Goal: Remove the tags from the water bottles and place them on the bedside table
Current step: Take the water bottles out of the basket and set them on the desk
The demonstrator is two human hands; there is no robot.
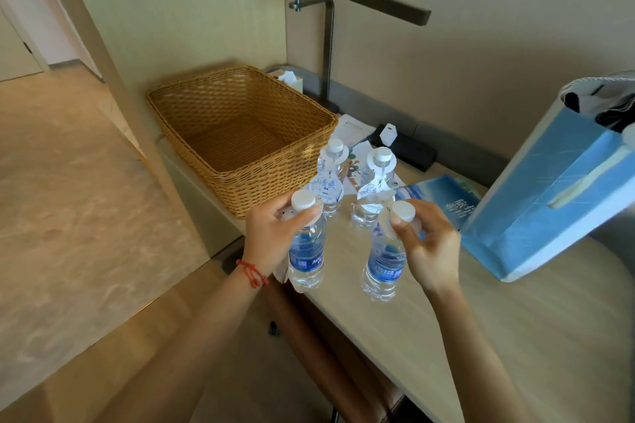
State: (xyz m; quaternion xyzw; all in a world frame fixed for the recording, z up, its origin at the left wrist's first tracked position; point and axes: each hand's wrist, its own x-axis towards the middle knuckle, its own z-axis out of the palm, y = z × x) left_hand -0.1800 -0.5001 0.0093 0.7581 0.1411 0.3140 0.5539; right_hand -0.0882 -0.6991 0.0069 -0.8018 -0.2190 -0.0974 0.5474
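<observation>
Left hand gripping neck of left bottle; right hand pinching right bottle neck tag, both on bench.

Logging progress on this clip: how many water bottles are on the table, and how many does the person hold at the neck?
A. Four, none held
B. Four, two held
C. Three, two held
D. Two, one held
B: the left hand grips the near left bottle, the right hand the near right bottle; two tagged bottles stand untouched behind.
</observation>
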